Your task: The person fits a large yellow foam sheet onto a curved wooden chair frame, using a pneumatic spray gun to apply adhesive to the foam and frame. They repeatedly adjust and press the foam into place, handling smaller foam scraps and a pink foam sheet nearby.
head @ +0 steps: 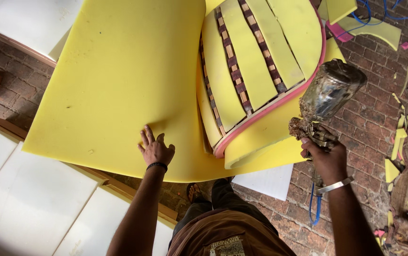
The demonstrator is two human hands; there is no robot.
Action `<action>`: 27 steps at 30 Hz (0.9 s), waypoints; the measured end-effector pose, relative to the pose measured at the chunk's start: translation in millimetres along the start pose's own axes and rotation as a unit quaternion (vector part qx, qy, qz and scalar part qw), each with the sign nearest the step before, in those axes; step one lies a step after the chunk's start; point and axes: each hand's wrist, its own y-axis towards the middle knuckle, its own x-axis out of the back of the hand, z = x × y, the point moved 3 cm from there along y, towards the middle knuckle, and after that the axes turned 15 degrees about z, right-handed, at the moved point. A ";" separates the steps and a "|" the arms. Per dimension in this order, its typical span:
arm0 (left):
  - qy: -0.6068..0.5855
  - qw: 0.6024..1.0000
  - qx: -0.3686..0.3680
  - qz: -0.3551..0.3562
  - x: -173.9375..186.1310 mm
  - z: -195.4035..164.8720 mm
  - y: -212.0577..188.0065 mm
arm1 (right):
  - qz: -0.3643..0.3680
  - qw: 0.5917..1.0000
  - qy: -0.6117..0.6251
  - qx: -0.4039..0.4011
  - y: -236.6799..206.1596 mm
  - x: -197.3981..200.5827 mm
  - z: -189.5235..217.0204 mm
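Yellow foam sheet (118, 80) hides the frame (242, 71) — left hand (155, 150) flat on it.

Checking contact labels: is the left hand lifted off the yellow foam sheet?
No, the left hand lies flat with fingers spread on the yellow foam sheet, while the right hand holds a spray gun.

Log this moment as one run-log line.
left hand: flat on yellow foam sheet | right hand: grips spray gun | chair frame: foam strips
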 end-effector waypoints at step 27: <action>-0.035 0.996 0.080 -0.008 37.4 -34.5 0.5 | 0.003 0.984 -0.053 0.168 251.0 -17.5 131.7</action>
